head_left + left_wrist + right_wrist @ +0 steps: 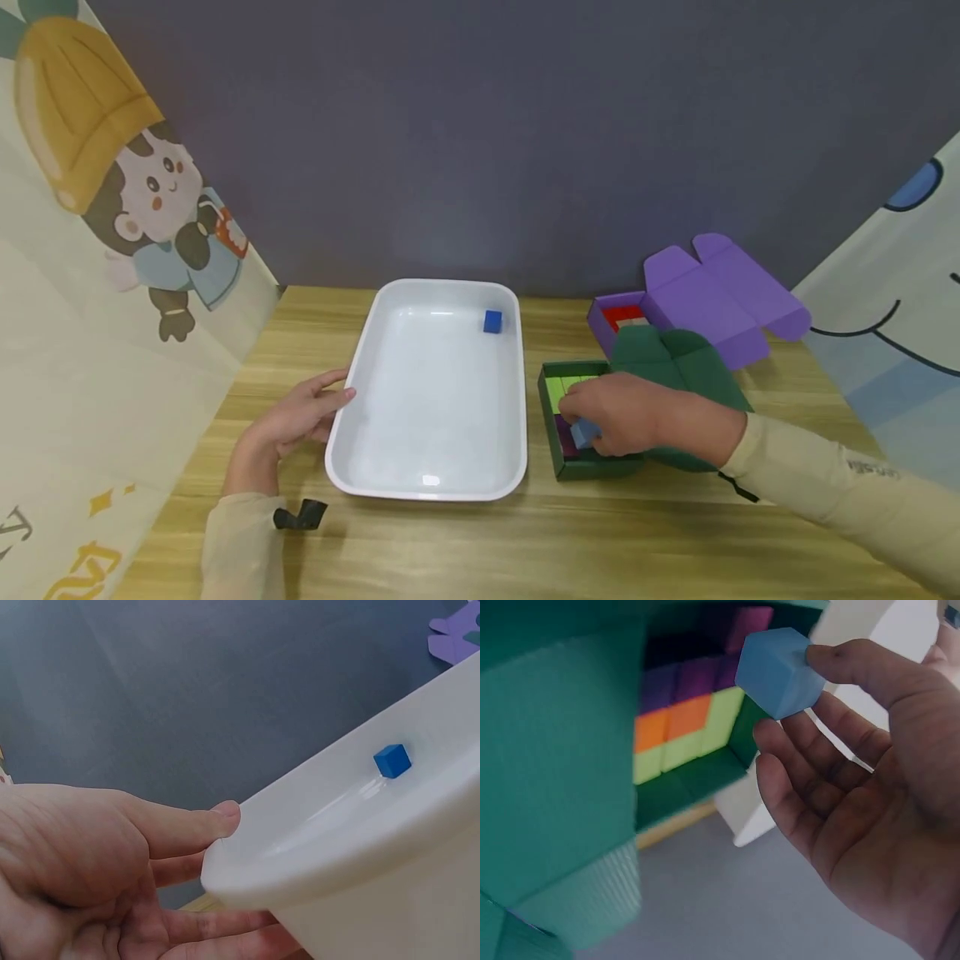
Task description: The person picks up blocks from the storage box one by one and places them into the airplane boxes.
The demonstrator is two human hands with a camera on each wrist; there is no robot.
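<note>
Between thumb and fingers, my right hand (pixel 622 412) pinches a light blue cube (pixel 780 671) over the open green box (pixel 596 469). Inside that box sit lime green cubes (pixel 720 720), orange cubes (pixel 688 716) and dark purple cubes (pixel 697 679), seen in the right wrist view. My left hand (pixel 303 410) holds the left rim of a white tray (pixel 427 400), thumb over the edge and the other fingers beneath the rim outside. A dark blue cube (pixel 492 322) lies in the tray's far right corner.
Behind the green box stands an open purple box (pixel 600 321) with red and pale blocks inside; its lid (pixel 705 292) spreads to the right. The green lid (pixel 690 367) lies open under the right forearm. A grey wall (pixel 480 150) closes off the wooden table's (pixel 420 550) back.
</note>
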